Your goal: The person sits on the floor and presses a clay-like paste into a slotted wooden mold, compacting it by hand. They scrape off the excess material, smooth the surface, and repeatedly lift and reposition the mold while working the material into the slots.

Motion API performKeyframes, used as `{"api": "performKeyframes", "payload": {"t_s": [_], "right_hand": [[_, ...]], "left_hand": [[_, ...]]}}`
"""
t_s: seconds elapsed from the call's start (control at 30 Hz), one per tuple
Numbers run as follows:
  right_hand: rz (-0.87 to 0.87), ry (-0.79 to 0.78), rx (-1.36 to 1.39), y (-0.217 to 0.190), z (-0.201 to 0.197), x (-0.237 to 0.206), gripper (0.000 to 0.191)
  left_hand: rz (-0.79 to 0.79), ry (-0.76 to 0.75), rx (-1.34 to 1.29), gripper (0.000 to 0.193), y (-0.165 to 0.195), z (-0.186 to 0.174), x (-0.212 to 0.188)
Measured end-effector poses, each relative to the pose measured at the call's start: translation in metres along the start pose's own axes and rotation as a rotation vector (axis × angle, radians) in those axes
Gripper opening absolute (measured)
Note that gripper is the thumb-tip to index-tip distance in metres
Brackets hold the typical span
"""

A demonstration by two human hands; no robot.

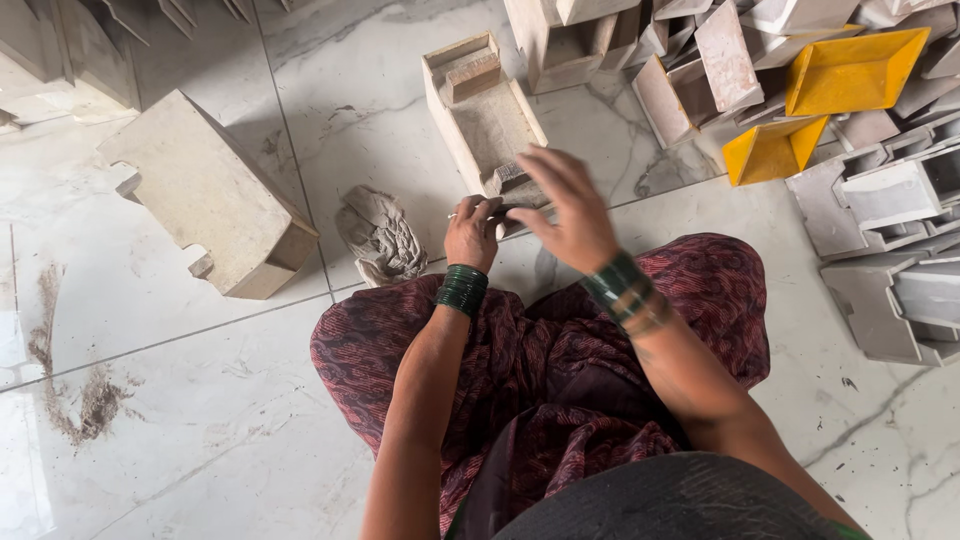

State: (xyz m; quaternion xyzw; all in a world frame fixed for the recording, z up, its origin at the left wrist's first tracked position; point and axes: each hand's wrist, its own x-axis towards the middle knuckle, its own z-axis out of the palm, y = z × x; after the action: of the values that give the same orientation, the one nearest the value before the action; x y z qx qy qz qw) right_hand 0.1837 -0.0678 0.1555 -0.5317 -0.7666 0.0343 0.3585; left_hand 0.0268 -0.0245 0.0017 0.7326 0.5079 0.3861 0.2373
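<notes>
A: Biggest first, quick. What's the ground?

B: Pale marble-look tile floor (200, 420), grey veins, dirt smears at the left edge. Person sits on it, dark red patterned cloth (560, 340) over the lap.

A: Next biggest?

B: Heap of grey and off-white moulds (880, 200) at top right, running down the right edge. Two yellow trays (850, 70) sit in that heap, one above the other. Then an upturned beige block (205, 195) on the left, flat face up, notched along its edge, well apart from the hands.

A: And the thing being worked on?

B: Open beige box mould (482, 115), long, lying on the floor straight ahead of the knees, open side up, a small block inside at its far end. Its near end is right at the hands.

A: Hands?

B: Left hand (472, 232) is curled, fingers bent in, closed around something dark and small at the mould's near end; can't tell what it is. Ring on one finger. Right hand (568, 205) is spread, fingers apart and loose, palm down above the mould's near end, thumb reaching toward the left hand's fingers. Can't tell if it touches the mould.

A: Smaller stuff?

B: Crumpled grey rag (380, 235) on the floor just left of the left hand, not touching. Green bangles (462, 288) on the left wrist, a similar stack on the right wrist.
</notes>
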Motion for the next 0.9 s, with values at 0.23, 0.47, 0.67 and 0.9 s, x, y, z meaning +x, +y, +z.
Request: {"api": "performKeyframes", "payload": {"t_s": [0.23, 0.47, 0.67, 0.9], "right_hand": [[0.151, -0.252, -0.144, 0.054, 0.065, -0.041, 0.044], [0.384, -0.040, -0.184, 0.086, 0.041, -0.066, 0.016], [0.240, -0.046, -0.076, 0.075, 0.052, -0.074, 0.017], [0.372, 0.025, -0.201, 0.085, 0.065, -0.077, 0.015]], "left_hand": [[-0.087, -0.110, -0.114, 0.035, -0.002, 0.005, -0.003], [-0.027, -0.148, 0.002, 0.097, 0.008, 0.005, 0.004], [-0.152, -0.327, 0.056, 0.109, -0.003, 0.017, 0.000], [-0.122, -0.269, 0.054, 0.066, -0.025, 0.025, -0.008]]}}
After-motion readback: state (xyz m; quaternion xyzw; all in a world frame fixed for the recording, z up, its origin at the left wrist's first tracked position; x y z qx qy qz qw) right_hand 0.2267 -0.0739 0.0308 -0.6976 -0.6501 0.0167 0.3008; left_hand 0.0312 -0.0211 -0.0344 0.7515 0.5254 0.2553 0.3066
